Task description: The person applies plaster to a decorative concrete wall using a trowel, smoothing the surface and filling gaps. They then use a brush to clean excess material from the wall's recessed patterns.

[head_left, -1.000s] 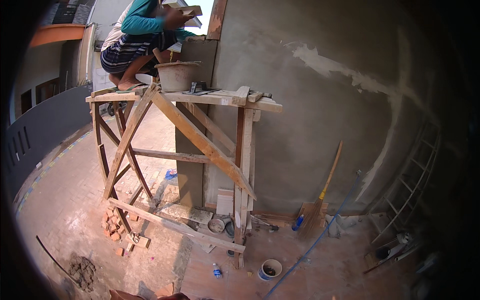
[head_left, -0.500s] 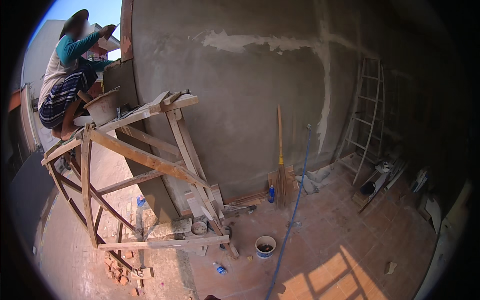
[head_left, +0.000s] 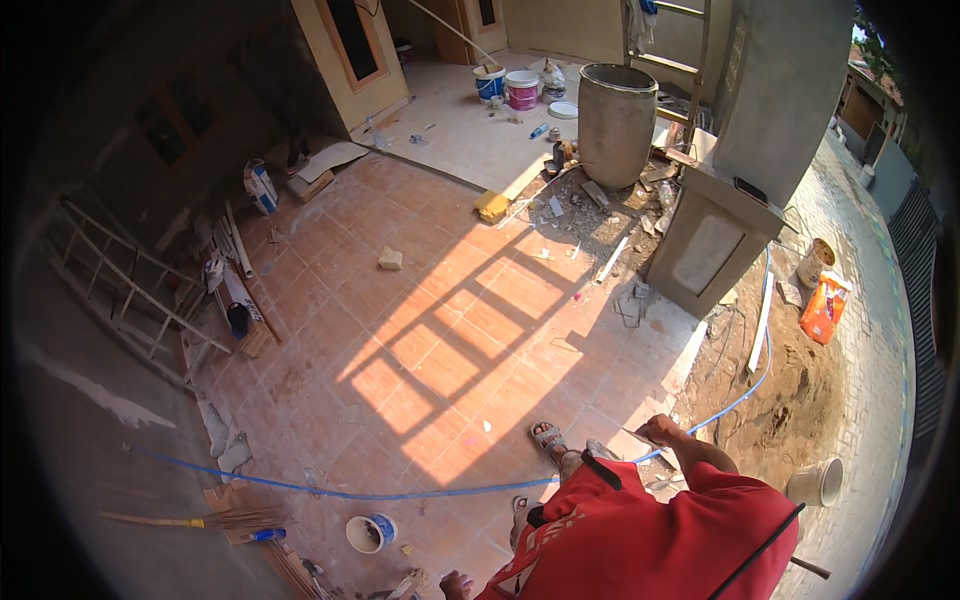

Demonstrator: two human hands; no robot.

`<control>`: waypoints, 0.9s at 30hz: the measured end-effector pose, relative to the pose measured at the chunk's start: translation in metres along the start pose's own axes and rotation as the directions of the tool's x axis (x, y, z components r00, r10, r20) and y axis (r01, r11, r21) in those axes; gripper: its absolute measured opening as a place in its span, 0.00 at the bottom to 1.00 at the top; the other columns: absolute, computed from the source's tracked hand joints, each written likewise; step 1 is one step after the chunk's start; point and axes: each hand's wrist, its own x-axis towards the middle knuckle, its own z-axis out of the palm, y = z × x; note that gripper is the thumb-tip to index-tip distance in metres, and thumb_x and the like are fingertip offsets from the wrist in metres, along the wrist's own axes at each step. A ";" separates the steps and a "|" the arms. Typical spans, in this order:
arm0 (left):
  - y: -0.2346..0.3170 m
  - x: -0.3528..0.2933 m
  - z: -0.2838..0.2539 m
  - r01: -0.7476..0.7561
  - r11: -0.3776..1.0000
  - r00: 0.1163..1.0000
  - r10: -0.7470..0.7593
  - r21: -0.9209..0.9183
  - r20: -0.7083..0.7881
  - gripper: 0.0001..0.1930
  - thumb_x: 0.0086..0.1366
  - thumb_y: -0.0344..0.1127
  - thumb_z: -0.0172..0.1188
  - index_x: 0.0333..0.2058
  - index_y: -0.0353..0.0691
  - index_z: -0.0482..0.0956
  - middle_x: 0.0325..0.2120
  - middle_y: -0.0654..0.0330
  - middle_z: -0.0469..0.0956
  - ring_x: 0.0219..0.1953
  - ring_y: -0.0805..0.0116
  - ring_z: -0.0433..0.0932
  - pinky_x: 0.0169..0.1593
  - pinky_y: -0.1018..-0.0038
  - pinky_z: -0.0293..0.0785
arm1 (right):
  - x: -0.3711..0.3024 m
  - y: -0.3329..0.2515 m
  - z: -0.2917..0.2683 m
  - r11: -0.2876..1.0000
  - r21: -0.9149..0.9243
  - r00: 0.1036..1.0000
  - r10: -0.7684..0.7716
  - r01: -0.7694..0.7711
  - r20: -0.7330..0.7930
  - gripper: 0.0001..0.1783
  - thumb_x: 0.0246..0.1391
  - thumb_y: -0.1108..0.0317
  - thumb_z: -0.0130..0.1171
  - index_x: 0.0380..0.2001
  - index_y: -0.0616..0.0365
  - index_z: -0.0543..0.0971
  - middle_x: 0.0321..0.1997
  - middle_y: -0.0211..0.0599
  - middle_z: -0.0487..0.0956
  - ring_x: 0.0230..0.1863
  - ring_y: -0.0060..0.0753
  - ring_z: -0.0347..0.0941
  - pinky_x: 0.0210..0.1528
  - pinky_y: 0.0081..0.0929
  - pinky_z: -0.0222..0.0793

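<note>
My right hand point(head_left: 660, 431) is at waist height beside my red shirt point(head_left: 650, 540), its fingers closed. A thin, pale, pointed tool point(head_left: 634, 436) juts from it to the left; its kind is too small to make out. Low at the bottom edge hangs my left hand point(head_left: 457, 585), partly cut off, with loosely bent fingers and nothing visible in them. Nearest to it is a small white and blue bucket point(head_left: 371, 534) with dark stuff inside. A blue hose point(head_left: 420, 495) runs across the tiled floor past my sandalled foot point(head_left: 548, 436).
A concrete cylinder point(head_left: 618, 130) stands amid rubble beside a grey pillar point(head_left: 715, 240). Paint buckets point(head_left: 522, 92) are at the back. Ladders point(head_left: 130, 290) lean at the left wall; a broom point(head_left: 230, 518) lies lower left. An orange bag point(head_left: 825, 307) and a pale bucket point(head_left: 816, 482) stand at right.
My view has swung right, away from the wall and the co-worker crouching on the wooden scaffold, to the tiled floor and pillar. My hands and red shirt have come into view.
</note>
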 end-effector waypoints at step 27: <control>0.360 -0.018 0.659 -0.601 0.499 0.758 0.107 0.625 0.644 0.15 0.68 0.35 0.52 0.52 0.41 0.70 0.38 0.53 0.81 0.29 0.60 0.83 0.22 0.73 0.69 | 0.002 0.141 -0.137 0.401 0.908 0.680 0.699 -0.120 -0.219 0.23 0.55 0.65 0.61 0.51 0.68 0.76 0.30 0.45 0.81 0.21 0.32 0.74 0.19 0.32 0.67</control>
